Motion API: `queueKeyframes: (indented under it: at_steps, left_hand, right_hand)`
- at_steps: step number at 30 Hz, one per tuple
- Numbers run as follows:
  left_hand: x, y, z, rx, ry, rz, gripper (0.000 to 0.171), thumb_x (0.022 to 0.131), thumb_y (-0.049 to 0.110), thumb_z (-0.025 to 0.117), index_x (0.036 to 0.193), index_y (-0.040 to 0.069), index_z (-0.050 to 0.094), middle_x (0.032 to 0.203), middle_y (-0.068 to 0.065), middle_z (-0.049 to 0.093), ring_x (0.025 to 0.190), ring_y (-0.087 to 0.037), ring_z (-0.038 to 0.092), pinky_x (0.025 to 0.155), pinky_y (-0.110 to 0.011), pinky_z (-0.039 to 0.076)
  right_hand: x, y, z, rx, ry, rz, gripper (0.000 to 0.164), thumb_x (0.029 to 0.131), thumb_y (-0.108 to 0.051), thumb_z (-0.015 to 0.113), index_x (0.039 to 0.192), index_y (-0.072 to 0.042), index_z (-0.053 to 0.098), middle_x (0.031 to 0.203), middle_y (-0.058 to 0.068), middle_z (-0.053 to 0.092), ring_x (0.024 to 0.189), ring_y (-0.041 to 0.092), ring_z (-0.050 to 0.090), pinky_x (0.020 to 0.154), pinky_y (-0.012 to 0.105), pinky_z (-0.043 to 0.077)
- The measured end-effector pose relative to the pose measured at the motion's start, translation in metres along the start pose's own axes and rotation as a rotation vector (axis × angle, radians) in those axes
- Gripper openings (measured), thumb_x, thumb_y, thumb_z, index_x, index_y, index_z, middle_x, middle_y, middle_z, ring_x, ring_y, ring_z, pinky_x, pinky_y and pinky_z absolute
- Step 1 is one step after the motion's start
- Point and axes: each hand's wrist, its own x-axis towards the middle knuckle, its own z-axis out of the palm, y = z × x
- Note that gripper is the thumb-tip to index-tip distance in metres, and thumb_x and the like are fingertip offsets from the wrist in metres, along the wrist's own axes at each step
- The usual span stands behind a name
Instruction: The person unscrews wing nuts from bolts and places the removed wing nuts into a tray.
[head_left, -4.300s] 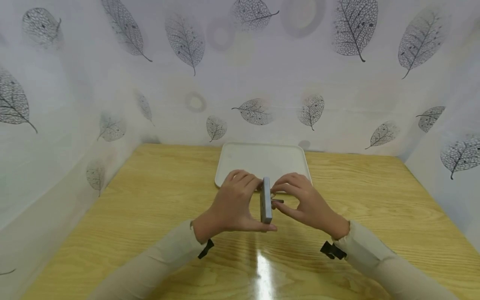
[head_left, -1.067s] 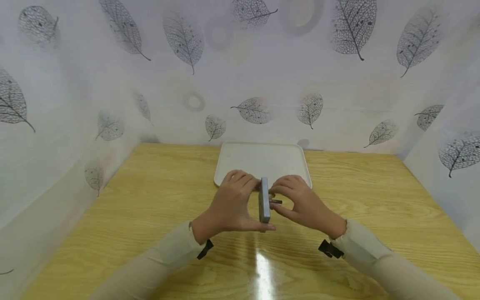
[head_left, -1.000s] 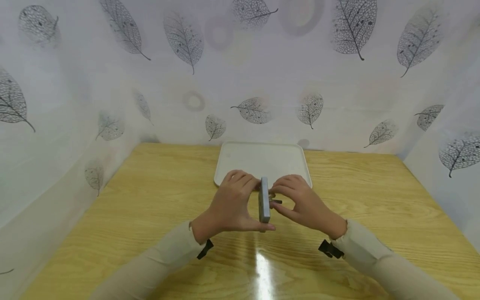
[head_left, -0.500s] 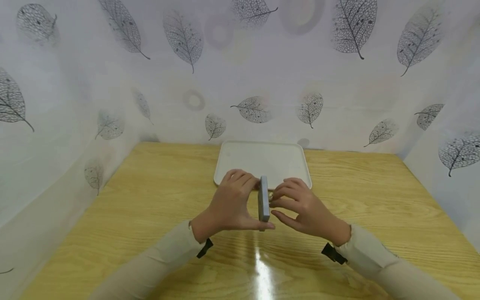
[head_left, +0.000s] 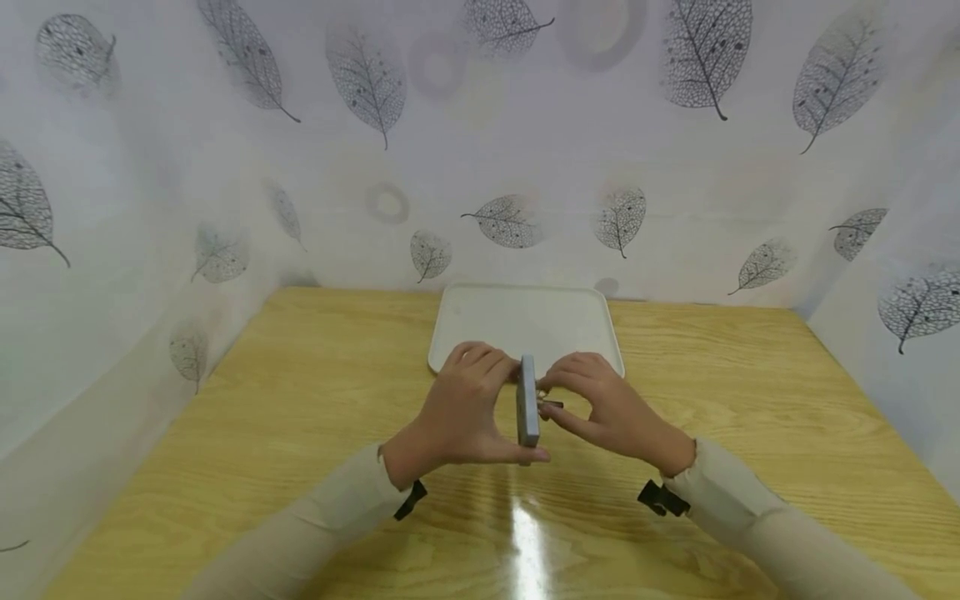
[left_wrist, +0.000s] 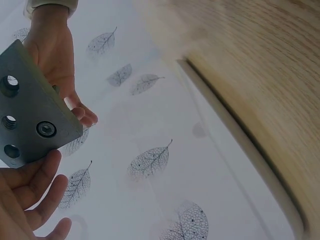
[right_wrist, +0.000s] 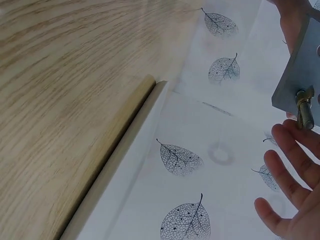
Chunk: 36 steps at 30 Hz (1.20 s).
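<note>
Held upright above the table, a grey metal plate (head_left: 528,400) is gripped at its edges between the thumb and fingers of my left hand (head_left: 456,412). Several holes run through the plate, and a hex-socket bolt head (left_wrist: 46,129) sits in one of them. From the other face sticks out the threaded end of the bolt (right_wrist: 307,119), carrying a brass-coloured wing nut (right_wrist: 310,93) close to the plate. My right hand (head_left: 618,412) has its thumb and index finger at the wing nut, pinching it; fingers partly hide it in the head view.
Behind the hands, a white tray (head_left: 528,321) lies on the wood-grain table (head_left: 337,367). A white leaf-print curtain (head_left: 487,150) surrounds the back and sides of the table. Black straps show at both wrists.
Half a second ago my right fingers were spread lower and loosened round the bolt; now thumb and index finger are back at the wing nut. My left hand and the plate have stayed nearly still.
</note>
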Motion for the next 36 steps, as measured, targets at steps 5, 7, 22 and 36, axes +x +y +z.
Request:
queueKeyframes:
  at_steps: [5,7,22,36]
  left_hand:
    - [-0.001,-0.002,0.001,0.004,0.003,0.001,0.078,0.049,0.075,0.074,0.097,0.015,0.063,0.088,0.006,0.064,0.090,-0.012,0.056,0.094,-0.037,0.042]
    - [-0.001,-0.002,0.001,0.000,0.005,-0.002,0.077,0.048,0.074,0.075,0.097,0.015,0.062,0.087,0.005,0.064,0.089,-0.012,0.056,0.094,-0.037,0.042]
    - [-0.001,0.000,0.000,0.002,0.008,0.004,0.078,0.048,0.075,0.074,0.097,0.015,0.063,0.087,0.005,0.064,0.089,-0.012,0.056,0.094,-0.038,0.042]
    - [0.000,0.000,-0.002,-0.007,0.000,-0.001,0.079,0.048,0.075,0.074,0.098,0.015,0.062,0.088,0.007,0.063,0.090,-0.012,0.056,0.095,-0.037,0.042]
  right_hand:
    - [0.002,-0.002,-0.001,-0.006,0.086,-0.115,0.032,0.097,-0.037,0.048,0.093,-0.012,0.067,0.093,-0.001,0.065,0.095,0.018,0.056,0.088,0.038,0.041]
    - [0.003,-0.004,-0.003,-0.021,0.110,-0.190,0.030,0.096,-0.034,0.049,0.090,-0.011,0.067,0.092,0.001,0.065,0.093,0.019,0.057,0.089,0.037,0.041]
    - [0.005,-0.004,-0.002,-0.058,0.178,-0.264,0.026,0.095,-0.029,0.053,0.095,-0.007,0.068,0.095,0.004,0.065,0.093,0.020,0.058,0.088,0.034,0.042]
    - [0.006,-0.004,-0.001,-0.225,0.164,-0.373,0.027,0.096,-0.027,0.051,0.091,-0.007,0.069,0.091,0.005,0.068,0.086,0.020,0.063,0.084,0.044,0.048]
